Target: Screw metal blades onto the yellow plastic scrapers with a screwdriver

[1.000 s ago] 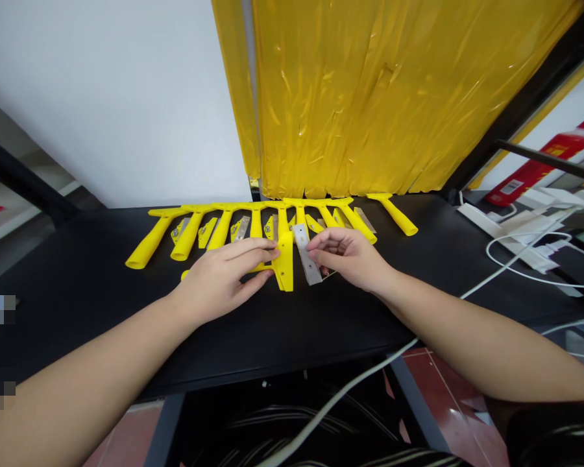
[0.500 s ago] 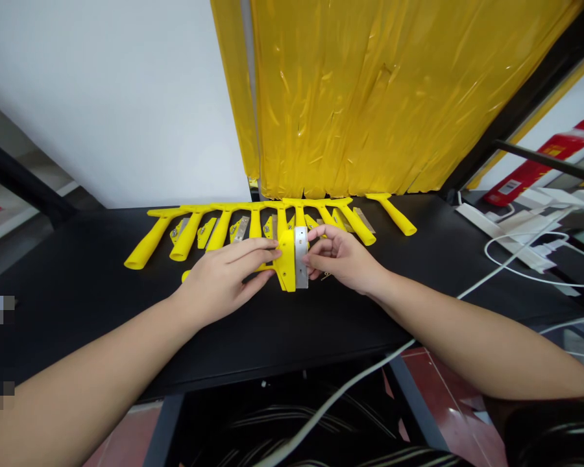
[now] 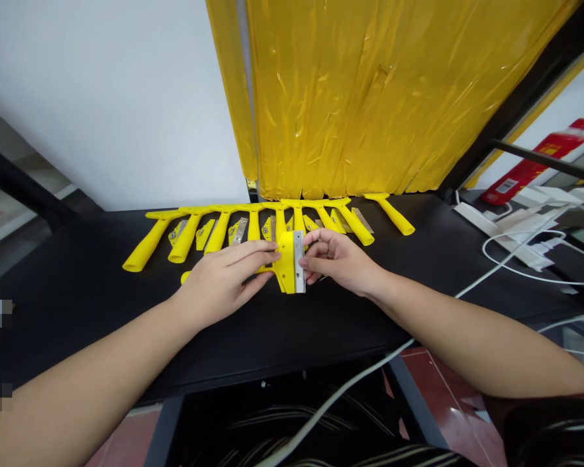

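Over the front half of the table, my left hand [image 3: 224, 275] is closed on a yellow scraper [image 3: 287, 264], which lies sideways with its wide head to the right. The handle is mostly hidden under that hand. A silvery metal blade [image 3: 298, 250] with small holes stands along the head's right edge, and my right hand [image 3: 338, 259] pinches it between thumb and fingers. Blade and head appear to touch; whether they are joined, I cannot tell. Behind my hands lies a row of yellow scraper handles [image 3: 148, 243], with small yellow plates [image 3: 204, 235] and metal blades [image 3: 240, 230] between them.
The black table [image 3: 253, 344] ends in a front edge close to me. A white cable [image 3: 350, 383] crosses that edge on the right. Farther right are a white power strip [image 3: 506, 237] and a red bottle [image 3: 535, 165]. Yellow film [image 3: 340, 97] and a white panel [image 3: 111, 97] stand behind.
The blade in my right hand has shifted slightly down and turned a little against the scraper head. My left hand keeps its hold almost unmoved.
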Tool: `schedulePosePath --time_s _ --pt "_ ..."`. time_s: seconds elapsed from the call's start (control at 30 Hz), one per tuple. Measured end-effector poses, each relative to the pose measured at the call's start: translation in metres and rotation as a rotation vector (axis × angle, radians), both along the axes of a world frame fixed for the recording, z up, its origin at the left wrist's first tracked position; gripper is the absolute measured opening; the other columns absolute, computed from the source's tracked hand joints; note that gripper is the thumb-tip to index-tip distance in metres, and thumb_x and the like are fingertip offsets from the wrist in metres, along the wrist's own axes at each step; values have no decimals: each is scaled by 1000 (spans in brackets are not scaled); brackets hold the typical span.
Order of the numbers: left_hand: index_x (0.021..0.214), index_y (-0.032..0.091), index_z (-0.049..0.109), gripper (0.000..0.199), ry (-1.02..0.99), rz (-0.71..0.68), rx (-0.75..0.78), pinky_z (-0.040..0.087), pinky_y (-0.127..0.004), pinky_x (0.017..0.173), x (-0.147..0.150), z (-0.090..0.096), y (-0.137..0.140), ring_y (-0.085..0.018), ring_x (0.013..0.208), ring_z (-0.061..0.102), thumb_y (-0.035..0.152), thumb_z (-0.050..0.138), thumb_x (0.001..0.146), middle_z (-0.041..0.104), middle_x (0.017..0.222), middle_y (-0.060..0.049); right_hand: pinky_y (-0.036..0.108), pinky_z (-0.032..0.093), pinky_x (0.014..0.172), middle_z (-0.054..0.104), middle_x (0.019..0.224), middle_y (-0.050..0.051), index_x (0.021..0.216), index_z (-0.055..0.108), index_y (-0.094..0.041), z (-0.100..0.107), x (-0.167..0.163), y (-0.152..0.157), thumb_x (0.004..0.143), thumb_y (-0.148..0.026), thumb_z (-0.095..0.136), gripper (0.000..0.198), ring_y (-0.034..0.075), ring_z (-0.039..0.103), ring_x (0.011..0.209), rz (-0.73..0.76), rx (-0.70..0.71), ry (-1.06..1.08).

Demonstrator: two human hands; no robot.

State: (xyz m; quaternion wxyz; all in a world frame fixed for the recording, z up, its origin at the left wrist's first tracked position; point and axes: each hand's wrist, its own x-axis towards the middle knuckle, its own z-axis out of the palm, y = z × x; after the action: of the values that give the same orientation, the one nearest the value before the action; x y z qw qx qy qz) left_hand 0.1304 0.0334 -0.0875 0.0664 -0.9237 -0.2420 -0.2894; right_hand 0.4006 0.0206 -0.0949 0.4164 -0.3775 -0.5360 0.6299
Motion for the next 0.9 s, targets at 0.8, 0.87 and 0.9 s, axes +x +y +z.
schedulePosePath --time_s 0.8,0.87,0.9 --pt "133 22 71 31 40 19 5 68 -37 97 1 -1 0 -25 119 77 26 64 103 76 137 -8 27 66 62 70 68 -8 107 54 -21 -1 0 -1 73 -29 96 54 12 72 59 -20 -30 18" --pt "134 21 71 32 49 25 0 68 -37 96 2 -1 -1 -25 119 77 27 63 103 76 137 -8 26 66 63 70 68 -7 108 55 -21 -1 0 -1 74 -29 95 53 12 72 61 -13 -32 18" --pt "135 21 70 33 49 23 0 68 -38 96 2 -2 -1 -25 119 77 27 63 103 76 137 -8 26 66 64 70 69 -7 109 55 -21 -2 0 0 75 -28 95 53 12 72 62 -9 -35 20"
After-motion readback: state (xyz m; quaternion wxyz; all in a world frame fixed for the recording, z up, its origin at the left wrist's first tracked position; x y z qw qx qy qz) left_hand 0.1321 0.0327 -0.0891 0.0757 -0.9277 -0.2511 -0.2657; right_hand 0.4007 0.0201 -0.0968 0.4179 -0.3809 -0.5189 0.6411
